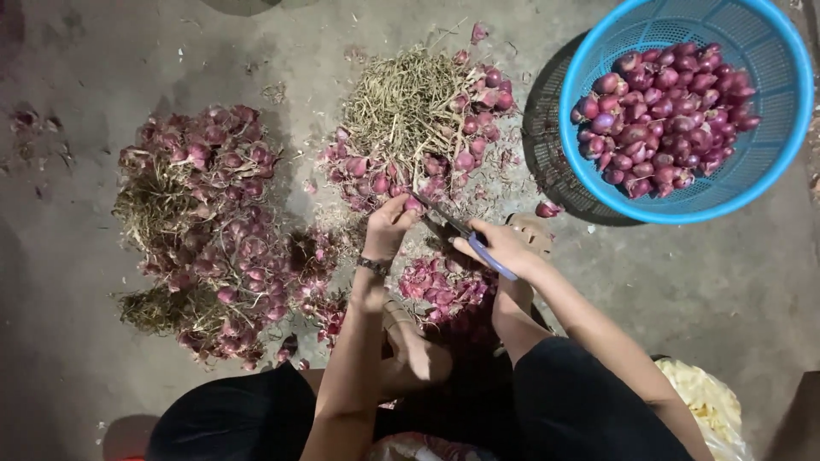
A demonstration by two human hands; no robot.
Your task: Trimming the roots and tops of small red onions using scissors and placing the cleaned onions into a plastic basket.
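My right hand (500, 246) grips a knife (457, 228) with a blue handle, its dark blade pointing up-left. My left hand (389, 226), a bracelet on its wrist, pinches a small purple shallot (413, 203) at the blade's tip. Both hands hover over a heap of purple peels (444, 286) between my knees. Just beyond the hands lies a pile of dry stalks and shallots (414, 115). A blue plastic basket (773, 162) at the upper right holds many trimmed shallots (662, 119).
A big heap of shallots with roots and stems (209, 230) spreads on the concrete floor at the left. One loose shallot (547, 208) lies near the basket. A bag with pale yellow contents (705, 397) sits at the lower right. My sandalled foot (410, 346) rests below the hands.
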